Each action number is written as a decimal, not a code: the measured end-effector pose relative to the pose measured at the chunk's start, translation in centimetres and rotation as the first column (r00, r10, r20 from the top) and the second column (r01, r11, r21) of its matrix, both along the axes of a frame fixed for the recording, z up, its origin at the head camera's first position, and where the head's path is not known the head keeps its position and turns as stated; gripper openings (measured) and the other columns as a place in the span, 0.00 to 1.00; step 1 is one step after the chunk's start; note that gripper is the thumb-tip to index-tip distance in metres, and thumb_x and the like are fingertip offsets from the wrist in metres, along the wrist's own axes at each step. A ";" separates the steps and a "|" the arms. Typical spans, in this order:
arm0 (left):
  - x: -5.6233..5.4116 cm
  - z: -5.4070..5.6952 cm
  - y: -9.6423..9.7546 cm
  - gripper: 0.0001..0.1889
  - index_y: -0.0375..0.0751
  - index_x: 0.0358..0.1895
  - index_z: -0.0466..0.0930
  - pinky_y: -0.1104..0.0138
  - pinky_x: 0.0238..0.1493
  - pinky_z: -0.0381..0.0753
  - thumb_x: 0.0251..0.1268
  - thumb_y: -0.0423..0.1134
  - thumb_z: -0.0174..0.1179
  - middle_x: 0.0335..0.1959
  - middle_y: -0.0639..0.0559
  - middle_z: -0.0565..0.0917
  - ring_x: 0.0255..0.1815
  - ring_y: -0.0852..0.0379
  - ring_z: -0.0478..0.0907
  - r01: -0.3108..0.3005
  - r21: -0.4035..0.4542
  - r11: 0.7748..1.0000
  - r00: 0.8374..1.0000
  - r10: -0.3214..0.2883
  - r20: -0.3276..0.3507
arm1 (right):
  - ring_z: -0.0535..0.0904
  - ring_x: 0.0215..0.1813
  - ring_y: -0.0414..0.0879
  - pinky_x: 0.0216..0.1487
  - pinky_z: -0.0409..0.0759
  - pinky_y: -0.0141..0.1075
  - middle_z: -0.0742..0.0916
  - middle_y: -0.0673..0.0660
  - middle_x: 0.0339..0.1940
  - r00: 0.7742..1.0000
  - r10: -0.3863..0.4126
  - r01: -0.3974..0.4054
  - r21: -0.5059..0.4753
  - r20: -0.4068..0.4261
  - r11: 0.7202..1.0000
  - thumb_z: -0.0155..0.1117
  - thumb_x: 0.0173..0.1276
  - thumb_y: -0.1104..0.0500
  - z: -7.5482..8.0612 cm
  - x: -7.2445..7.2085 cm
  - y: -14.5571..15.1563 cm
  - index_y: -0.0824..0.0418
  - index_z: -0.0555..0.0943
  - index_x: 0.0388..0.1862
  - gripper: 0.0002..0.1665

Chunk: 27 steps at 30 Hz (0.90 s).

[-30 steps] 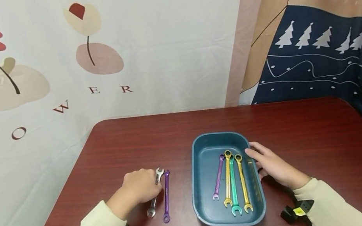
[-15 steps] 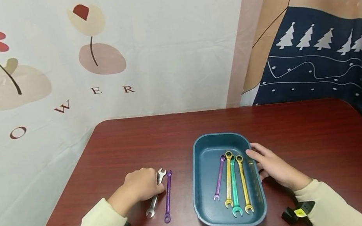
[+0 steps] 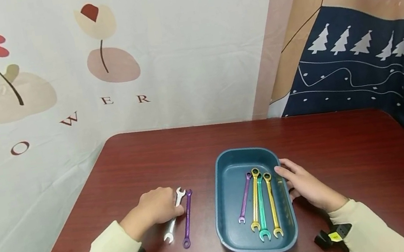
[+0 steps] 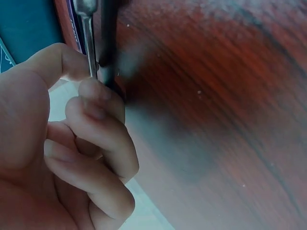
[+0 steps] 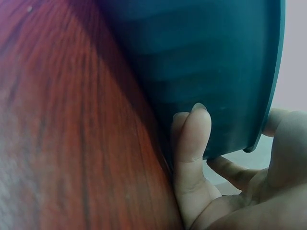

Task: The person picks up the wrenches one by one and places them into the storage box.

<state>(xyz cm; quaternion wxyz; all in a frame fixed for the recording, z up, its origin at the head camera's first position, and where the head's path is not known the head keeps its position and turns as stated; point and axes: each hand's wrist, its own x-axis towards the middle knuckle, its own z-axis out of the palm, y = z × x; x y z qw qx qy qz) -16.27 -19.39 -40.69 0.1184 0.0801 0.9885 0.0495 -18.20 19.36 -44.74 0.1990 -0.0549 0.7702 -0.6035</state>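
Note:
My left hand [image 3: 159, 205] pinches the shank of a silver wrench [image 3: 169, 236] between thumb and fingers. In the left wrist view the wrench [image 4: 87, 28] runs up from the fingertips, its shank edge-on, close over the table. Just right of it lies a purple wrench [image 3: 187, 221]. At the right side of a blue plastic bin [image 3: 222, 219], my right hand [image 3: 309, 190] holds on, thumb over the rim and fingers against the outer wall [image 5: 211, 62]. Inside lie a small purple wrench [image 3: 245, 198], two gold wrenches [image 3: 255, 201] and a green wrench [image 3: 261, 209], roughly side by side.
The reddish-brown table [image 3: 175, 156] has rounded far corners. Behind it hangs a pale printed cloth [image 3: 189, 48] with flowers and letters, and a dark blue one [image 3: 358, 61] with trees at the right. A black device [image 3: 328, 238] sits at the right wrist.
The silver wrench has turned slightly in the left fingers and its lower end shines brighter. The right hand and the bin keep their places, apart from a small camera shift.

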 end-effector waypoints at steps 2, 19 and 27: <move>-0.1 -0.1 -0.1 0.18 0.52 0.14 0.68 0.60 0.22 0.66 0.52 0.51 0.65 0.15 0.57 0.71 0.20 0.57 0.70 0.004 0.003 1.000 1.000 -0.004 0.000 | 0.85 0.30 0.48 0.28 0.85 0.43 0.84 0.62 0.43 1.000 -0.001 0.001 0.003 0.001 1.000 0.47 0.80 0.40 0.0 0.0 0.0 0.57 0.59 0.74 0.34; -0.2 -0.3 -0.5 0.20 0.52 0.13 0.64 0.65 0.20 0.60 0.50 0.47 0.66 0.11 0.61 0.63 0.17 0.60 0.62 0.006 0.120 0.993 1.000 -0.005 -0.012 | 0.85 0.31 0.48 0.29 0.85 0.43 0.83 0.63 0.45 1.000 -0.006 0.006 0.011 0.005 1.000 0.47 0.80 0.40 0.1 0.0 -0.2 0.56 0.59 0.74 0.33; -0.2 -0.6 -0.7 0.16 0.49 0.15 0.66 0.66 0.19 0.63 0.51 0.41 0.65 0.11 0.60 0.67 0.15 0.61 0.66 0.027 0.202 0.979 0.999 -0.021 -0.031 | 0.85 0.30 0.47 0.29 0.85 0.43 0.84 0.61 0.43 1.000 0.003 -0.003 0.003 0.000 1.000 0.47 0.80 0.41 0.1 -0.1 -0.2 0.57 0.58 0.75 0.33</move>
